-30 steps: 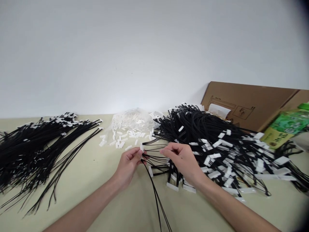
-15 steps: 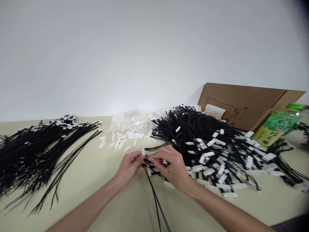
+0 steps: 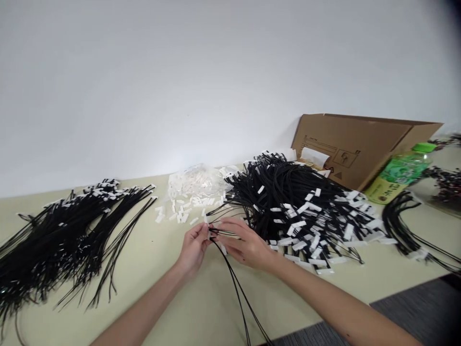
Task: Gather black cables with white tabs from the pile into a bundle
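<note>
My left hand [image 3: 195, 246] pinches a small white plastic connector [image 3: 206, 219] between thumb and fingertips, above the table's middle. Black wires [image 3: 234, 276] run from beside the connector down toward the front edge. My right hand [image 3: 248, 244] is closed around thin black wires close to the connector; its fingertips partly hide where they meet. Just beyond my right hand lies a large heap of black wires [image 3: 284, 187] with many white connectors on their ends. Loose white connectors [image 3: 183, 211] are scattered behind my left hand, in front of a clear plastic bag [image 3: 196, 180].
At left lies another big bundle of black wires [image 3: 75, 230]. A cardboard box [image 3: 345, 144] leans at the back right, with a green-capped bottle [image 3: 399, 173] before it. A smaller wire bundle [image 3: 398, 226] lies at far right. The white wall [image 3: 180, 86] rises behind the table.
The view has turned slightly to the right. My right hand's fingers have straightened somewhat over the wires near the connector; my left hand keeps its pinch.
</note>
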Demonstrator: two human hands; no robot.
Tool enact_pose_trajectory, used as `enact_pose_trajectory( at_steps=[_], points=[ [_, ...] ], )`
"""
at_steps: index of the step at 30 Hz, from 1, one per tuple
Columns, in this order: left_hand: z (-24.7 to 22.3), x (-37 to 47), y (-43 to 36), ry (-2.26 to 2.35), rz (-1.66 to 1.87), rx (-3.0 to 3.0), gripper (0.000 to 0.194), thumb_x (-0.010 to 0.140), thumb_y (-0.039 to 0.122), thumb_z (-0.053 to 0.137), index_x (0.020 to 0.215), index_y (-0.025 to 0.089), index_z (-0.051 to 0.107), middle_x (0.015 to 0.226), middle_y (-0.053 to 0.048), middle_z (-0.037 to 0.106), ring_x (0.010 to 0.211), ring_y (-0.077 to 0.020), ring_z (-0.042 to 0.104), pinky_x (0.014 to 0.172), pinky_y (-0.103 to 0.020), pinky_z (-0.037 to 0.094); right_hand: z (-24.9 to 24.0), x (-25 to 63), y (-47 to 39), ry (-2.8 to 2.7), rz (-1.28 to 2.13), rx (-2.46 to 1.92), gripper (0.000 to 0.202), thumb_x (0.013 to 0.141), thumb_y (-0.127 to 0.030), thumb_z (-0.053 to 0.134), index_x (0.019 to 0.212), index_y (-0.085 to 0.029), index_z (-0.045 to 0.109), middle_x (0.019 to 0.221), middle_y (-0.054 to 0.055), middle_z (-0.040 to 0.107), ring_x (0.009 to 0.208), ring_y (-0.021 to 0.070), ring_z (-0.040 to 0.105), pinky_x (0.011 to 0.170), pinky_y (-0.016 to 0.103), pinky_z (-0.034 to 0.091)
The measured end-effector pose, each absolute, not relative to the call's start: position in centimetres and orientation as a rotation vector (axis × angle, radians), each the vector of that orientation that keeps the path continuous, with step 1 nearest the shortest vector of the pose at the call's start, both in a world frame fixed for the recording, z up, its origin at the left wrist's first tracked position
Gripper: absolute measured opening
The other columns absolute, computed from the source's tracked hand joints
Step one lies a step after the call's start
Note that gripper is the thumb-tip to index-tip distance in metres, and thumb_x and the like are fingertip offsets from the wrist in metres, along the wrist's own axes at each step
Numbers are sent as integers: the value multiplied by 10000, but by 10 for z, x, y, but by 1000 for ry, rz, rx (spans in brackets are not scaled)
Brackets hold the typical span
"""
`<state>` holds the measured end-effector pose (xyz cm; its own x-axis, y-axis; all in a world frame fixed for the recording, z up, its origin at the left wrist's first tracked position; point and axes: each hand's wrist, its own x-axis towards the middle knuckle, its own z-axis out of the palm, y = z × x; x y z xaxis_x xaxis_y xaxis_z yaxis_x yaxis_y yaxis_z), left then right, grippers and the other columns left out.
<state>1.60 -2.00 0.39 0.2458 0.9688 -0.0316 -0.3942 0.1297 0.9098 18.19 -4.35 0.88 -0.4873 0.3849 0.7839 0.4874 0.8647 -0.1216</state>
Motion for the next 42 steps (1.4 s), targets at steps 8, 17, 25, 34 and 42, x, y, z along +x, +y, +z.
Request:
enact_pose_trajectory(
  at_steps=[8,17,25,34,42],
  points=[
    [-1,12,-15,690,1050,758,171,687,297,669,726,137,625,678,-14,610,638,-90,538,643,-196,432,4,179,-39,-2199,-218,-762,200,800,-111,517,949,-217,598,1019,58,591,1024,182,486,804,329,453],
    [-3,13,-14,655,1026,736,215,632,301,714,714,123,624,635,-13,592,603,-101,532,602,-216,425,6,170,-41,-2174,-359,-775,125,800,-109,529,847,-192,609,933,38,606,963,157,492,751,296,397],
    [-7,11,-12,629,1026,736,204,639,297,710,718,126,632,667,-17,610,629,-107,542,615,-223,416,4,168,-40,-2203,-391,-773,110,820,-114,506,842,-178,593,928,29,617,941,148,494,735,298,359],
    [-8,12,-11,634,1031,707,215,631,305,715,722,124,643,683,-16,618,642,-97,547,634,-210,423,3,164,-41,-2135,-164,-811,126,809,-115,506,866,-171,604,937,56,624,954,190,488,746,341,362],
    [-4,13,-11,674,1062,736,225,631,320,712,717,125,637,659,-19,607,623,-106,538,618,-230,435,17,169,-41,-1903,376,-792,141,809,-152,508,871,-203,624,906,51,629,901,168,539,785,343,445]
  ],
)
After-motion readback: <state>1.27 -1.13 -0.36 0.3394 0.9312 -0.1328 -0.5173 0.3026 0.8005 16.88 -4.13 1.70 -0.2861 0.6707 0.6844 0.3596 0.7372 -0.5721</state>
